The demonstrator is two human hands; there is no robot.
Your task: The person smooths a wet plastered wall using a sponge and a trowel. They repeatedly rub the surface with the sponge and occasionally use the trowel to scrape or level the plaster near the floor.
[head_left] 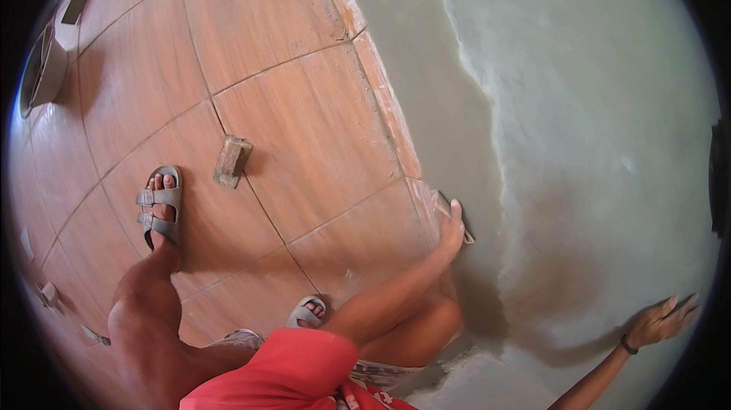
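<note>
My left hand (453, 233) is closed around a flat plastering float (442, 204), mostly hidden by the fingers. It is low on the grey plastered wall (579, 105), beside the strip of tile skirting (387, 98). A darker band of plaster (426, 52) runs along the wall above the skirting, with a ragged pale edge. Far to the right, my right hand (662, 323) has its fingers apart and holds nothing. It is at the wall, with its shadow beside it; whether the palm touches cannot be told.
On the orange-brown tiled floor (282, 128) lies a rough block (233, 160), near my sandalled foot (161, 204). A bucket (53, 71) and a dark flat piece (78, 1) are at the far left. A small pale object (50, 294) and a pointed tool (95, 335) lie nearer.
</note>
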